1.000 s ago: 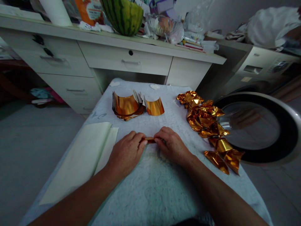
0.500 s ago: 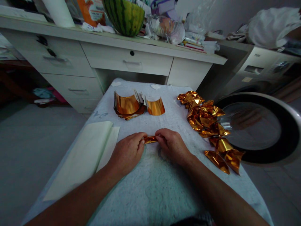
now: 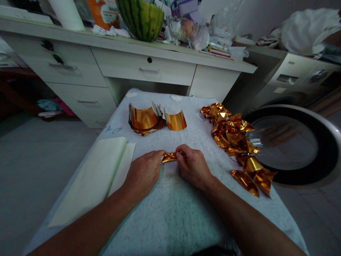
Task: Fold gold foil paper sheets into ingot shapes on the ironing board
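Observation:
Between my two hands, just above the cloth-covered table (image 3: 170, 217), is a narrow roll of gold foil paper (image 3: 169, 157). My left hand (image 3: 147, 169) pinches its left end, and my right hand (image 3: 192, 164) grips the right end with bent fingers. Both ends are hidden by the fingers. Beyond the hands lie curled gold foil sheets (image 3: 144, 118) in a stack, with a single curved piece (image 3: 176, 121) at its right. A long heap of folded gold foil pieces (image 3: 229, 135) runs down the table's right side.
Pale paper sheets (image 3: 90, 177) lie left of my left arm. Behind the table stands a white desk (image 3: 149, 69) bearing a cut watermelon (image 3: 142, 17) and clutter. The washing machine's open round door (image 3: 293, 144) reaches the table's right edge.
My right hand has shifted slightly and its fingers have curled more around the foil's right end. The foil roll has turned a little and shows more of its surface. My left hand stays nearly still.

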Tool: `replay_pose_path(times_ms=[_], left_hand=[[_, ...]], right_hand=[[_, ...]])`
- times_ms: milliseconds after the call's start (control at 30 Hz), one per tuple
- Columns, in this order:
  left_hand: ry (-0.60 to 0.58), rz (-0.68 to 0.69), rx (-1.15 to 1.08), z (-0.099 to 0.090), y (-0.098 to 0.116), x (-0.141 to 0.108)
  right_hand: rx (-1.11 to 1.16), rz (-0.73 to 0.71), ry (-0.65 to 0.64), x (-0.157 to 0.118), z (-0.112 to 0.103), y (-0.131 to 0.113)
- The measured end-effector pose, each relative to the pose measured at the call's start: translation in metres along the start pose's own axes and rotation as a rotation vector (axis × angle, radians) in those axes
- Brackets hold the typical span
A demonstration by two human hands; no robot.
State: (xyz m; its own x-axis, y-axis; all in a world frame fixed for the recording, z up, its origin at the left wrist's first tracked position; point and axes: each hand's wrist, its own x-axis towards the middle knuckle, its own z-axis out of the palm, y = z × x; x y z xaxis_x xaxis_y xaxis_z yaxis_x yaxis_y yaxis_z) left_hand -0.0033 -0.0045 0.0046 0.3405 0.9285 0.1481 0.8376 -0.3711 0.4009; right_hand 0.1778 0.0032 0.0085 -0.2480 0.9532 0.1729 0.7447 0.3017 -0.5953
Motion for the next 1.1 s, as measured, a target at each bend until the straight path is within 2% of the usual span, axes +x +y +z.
replay_pose_path(times_ms=[200, 433, 700, 933, 1100], left_hand=[[-0.064, -0.031, 0.05, -0.0025, 0.004, 0.0004], [-0.067, -0.049, 0.092, -0.0023, 0.0045, -0.0006], [-0.04, -0.07, 0.022, -0.0037, 0.0031, -0.0005], [-0.086, -0.115, 0.091, -0.0068, 0.0044, -0.0001], [-0.095, -0.098, 0.125, -0.0054, 0.004, -0.0004]], right_hand=[[-0.021, -0.001, -0.011, 0.0004, 0.0004, -0.0024], [-0.052, 0.025, -0.023, 0.0004, 0.0015, -0.0048], [-0.075, 0.03, -0.057, -0.0003, 0.0038, -0.0045], [-0.121, 0.034, -0.112, -0.0002, 0.0061, -0.0085], [-0.12, 0.046, -0.125, -0.0016, 0.0059, -0.0096]])
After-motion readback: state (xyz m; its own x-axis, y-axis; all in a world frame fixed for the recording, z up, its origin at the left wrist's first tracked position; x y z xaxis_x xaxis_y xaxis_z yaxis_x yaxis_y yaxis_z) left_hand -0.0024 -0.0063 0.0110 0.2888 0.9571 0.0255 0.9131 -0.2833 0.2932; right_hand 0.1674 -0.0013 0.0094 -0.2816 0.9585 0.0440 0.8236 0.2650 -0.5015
